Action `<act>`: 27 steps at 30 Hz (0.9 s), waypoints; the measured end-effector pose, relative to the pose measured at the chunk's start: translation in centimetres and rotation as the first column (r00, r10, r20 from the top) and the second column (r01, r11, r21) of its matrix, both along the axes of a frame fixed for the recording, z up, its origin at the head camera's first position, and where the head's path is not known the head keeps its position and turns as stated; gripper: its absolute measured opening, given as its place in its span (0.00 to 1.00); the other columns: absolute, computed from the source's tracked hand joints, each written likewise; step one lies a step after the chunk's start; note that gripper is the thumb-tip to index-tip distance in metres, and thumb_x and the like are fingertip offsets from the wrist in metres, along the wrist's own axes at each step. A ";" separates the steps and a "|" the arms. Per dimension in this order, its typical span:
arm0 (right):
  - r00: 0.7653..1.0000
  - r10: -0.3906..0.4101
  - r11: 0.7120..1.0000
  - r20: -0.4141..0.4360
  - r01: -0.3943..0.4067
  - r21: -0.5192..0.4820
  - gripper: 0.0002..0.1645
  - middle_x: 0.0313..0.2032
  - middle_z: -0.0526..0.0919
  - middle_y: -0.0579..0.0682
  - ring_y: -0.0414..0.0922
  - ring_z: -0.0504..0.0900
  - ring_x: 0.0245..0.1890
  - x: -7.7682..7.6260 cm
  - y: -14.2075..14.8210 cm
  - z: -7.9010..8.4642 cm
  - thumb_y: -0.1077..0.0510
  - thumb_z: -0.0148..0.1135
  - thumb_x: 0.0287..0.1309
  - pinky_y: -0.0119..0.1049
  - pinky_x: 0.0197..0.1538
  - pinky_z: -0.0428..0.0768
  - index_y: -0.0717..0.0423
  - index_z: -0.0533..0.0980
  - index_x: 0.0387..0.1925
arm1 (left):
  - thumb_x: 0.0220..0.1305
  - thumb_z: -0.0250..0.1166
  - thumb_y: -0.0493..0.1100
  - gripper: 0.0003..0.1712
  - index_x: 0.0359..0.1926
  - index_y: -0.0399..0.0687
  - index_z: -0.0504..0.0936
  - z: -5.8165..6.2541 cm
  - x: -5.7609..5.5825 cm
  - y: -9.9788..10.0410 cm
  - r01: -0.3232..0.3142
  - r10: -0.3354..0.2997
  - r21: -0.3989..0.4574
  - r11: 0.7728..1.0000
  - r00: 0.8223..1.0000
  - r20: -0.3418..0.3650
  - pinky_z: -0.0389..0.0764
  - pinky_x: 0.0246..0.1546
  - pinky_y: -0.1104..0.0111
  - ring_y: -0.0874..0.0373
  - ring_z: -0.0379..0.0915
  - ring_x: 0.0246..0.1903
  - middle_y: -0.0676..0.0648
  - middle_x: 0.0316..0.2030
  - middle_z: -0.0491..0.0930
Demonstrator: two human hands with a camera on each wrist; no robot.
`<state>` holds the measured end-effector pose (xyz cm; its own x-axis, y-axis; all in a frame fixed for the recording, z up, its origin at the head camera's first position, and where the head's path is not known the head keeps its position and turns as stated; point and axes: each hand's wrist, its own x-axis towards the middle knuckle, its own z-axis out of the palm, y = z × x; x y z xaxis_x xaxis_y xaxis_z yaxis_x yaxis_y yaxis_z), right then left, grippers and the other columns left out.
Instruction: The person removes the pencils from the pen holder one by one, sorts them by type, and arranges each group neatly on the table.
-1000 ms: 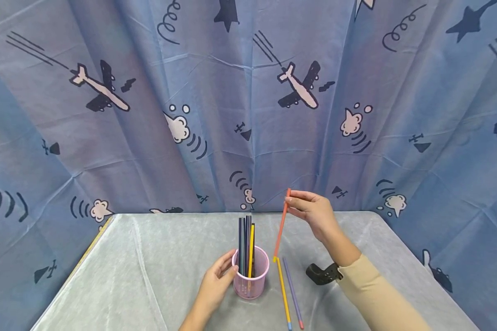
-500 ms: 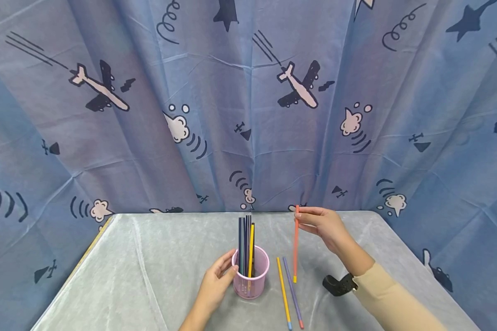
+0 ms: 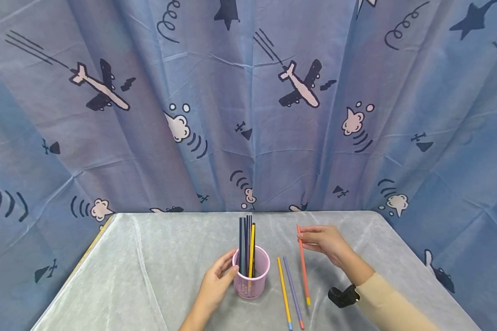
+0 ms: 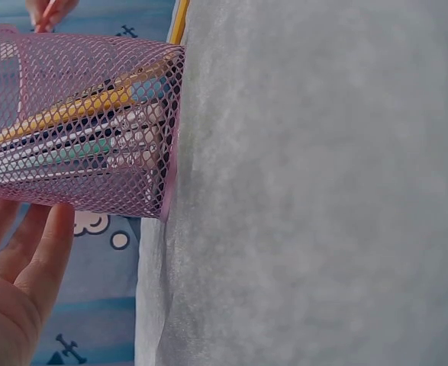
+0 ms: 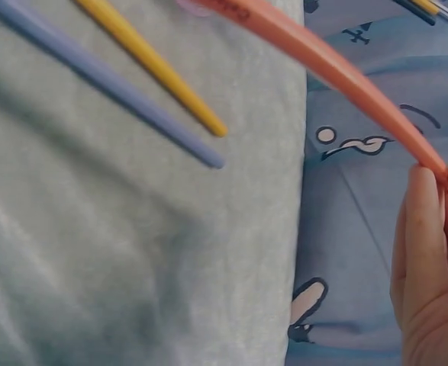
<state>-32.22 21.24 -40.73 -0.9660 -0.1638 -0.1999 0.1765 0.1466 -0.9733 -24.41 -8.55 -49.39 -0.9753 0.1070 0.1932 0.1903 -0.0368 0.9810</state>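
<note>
While the left hand [image 3: 218, 278] grips the side of an upright pink mesh cup [image 3: 261, 284] of standing pencils [image 3: 243, 243], the right hand [image 3: 326, 242] pinches a tilted orange pencil [image 3: 303, 266] near its upper end, beside the purple pencil [image 3: 293, 293] and yellow pencil [image 3: 284, 293] lying on gray cloth [image 3: 170, 257].

Left bare hand [image 3: 216, 280] curved, thumb apart; right bare hand [image 3: 328, 242] (beige fabric sleeve [image 3: 391, 304] behind it) pinching at the fingertips.

Pink round mesh cup [image 4: 65, 65] and my left hand [image 4: 19, 284] cut by left wrist view's left edge. Slim orange-red pencil [image 5: 327, 62] cut off at right wrist view's top; dark lettering [image 5: 235, 9] too blurred for me.
</note>
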 end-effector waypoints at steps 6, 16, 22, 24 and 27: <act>0.999 0.007 1.000 0.031 -0.007 0.000 0.32 0.38 0.88 0.48 0.38 0.87 0.39 0.2 0.6 -0.9 0.64 0.65 0.61 0.31 0.46 0.88 0.81 0.67 0.61 | 0.72 0.59 0.39 0.30 0.69 0.29 0.65 0.2 0.1 0.1 0.006 -0.006 0.007 1.000 1.000 0.004 0.77 0.64 0.64 0.36 0.67 0.66 0.29 0.66 0.69; 0.996 0.069 0.998 0.061 -0.068 -0.014 0.30 0.37 0.88 0.49 0.38 0.87 0.36 0.4 0.9 -3.0 0.67 0.65 0.61 0.31 0.44 0.88 0.84 0.67 0.59 | 0.71 0.59 0.39 0.30 0.69 0.29 0.65 0.0 0.1 0.0 0.008 -0.008 0.018 1.000 1.000 0.003 0.77 0.64 0.63 0.36 0.67 0.66 0.29 0.66 0.69; 0.993 0.082 0.997 0.081 -0.083 0.005 0.30 0.39 0.88 0.53 0.38 0.87 0.36 0.7 0.8 -4.2 0.66 0.65 0.60 0.32 0.44 0.89 0.83 0.68 0.58 | 0.71 0.59 0.39 0.30 0.69 0.29 0.65 -0.1 0.0 0.0 0.006 -0.006 0.017 1.000 1.000 0.001 0.78 0.63 0.64 0.36 0.68 0.66 0.29 0.66 0.69; 0.993 0.077 0.997 0.085 -0.077 0.006 0.30 0.39 0.89 0.53 0.38 0.87 0.36 0.7 0.8 -4.5 0.66 0.65 0.60 0.33 0.43 0.89 0.83 0.68 0.58 | 0.71 0.59 0.39 0.30 0.69 0.29 0.65 0.0 0.0 0.0 0.007 -0.007 0.016 1.000 1.000 0.001 0.78 0.63 0.64 0.36 0.68 0.66 0.29 0.66 0.69; 0.994 0.076 0.997 0.083 -0.076 -0.005 0.29 0.37 0.89 0.52 0.38 0.87 0.35 0.7 0.9 -5.0 0.67 0.65 0.60 0.32 0.43 0.89 0.84 0.69 0.57 | 0.71 0.59 0.38 0.30 0.69 0.29 0.65 0.0 0.1 0.0 0.009 -0.009 0.016 1.000 1.000 0.003 0.78 0.63 0.64 0.36 0.68 0.66 0.29 0.66 0.69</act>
<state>-31.57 22.10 -45.73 -0.9309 -0.2366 -0.2782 0.2448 0.1613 -0.9561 -24.35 -8.52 -49.40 -0.9749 0.1128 0.1919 0.1867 -0.0546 0.9809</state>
